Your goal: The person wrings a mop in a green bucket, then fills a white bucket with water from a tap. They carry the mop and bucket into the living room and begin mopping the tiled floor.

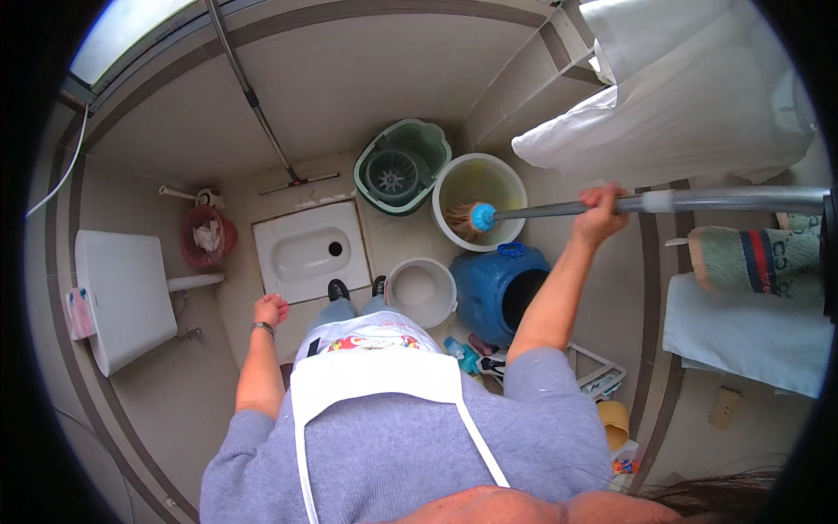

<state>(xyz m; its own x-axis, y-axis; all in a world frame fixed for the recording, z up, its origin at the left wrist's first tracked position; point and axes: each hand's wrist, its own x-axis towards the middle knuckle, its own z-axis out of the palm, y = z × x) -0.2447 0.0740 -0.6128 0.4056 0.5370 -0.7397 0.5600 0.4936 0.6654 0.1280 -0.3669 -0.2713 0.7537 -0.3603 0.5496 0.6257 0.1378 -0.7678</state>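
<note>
My right hand [601, 213] is wrapped around the metal handle [550, 210] of a string mop. A light-blue collar [484, 217] joins the handle to the mop's brownish strands [462, 220]. Those strands sit inside a large white bucket [480, 169], against its left side; yellowish liquid seems to be in it. Out to my left, my left hand [272, 309] hangs with its fingers curled together and nothing visible in it. The squat toilet pan [308, 252] set in the floor is the nearest thing to it.
A green mop bucket with wringer [402, 167], a smaller white bucket [421, 291] and a blue plastic barrel [481, 288] crowd around the mop. A floor squeegee [272, 134] leans on the wall. At left are a red waste basket [208, 237] and a cistern [124, 295]; towels [740, 327] hang right.
</note>
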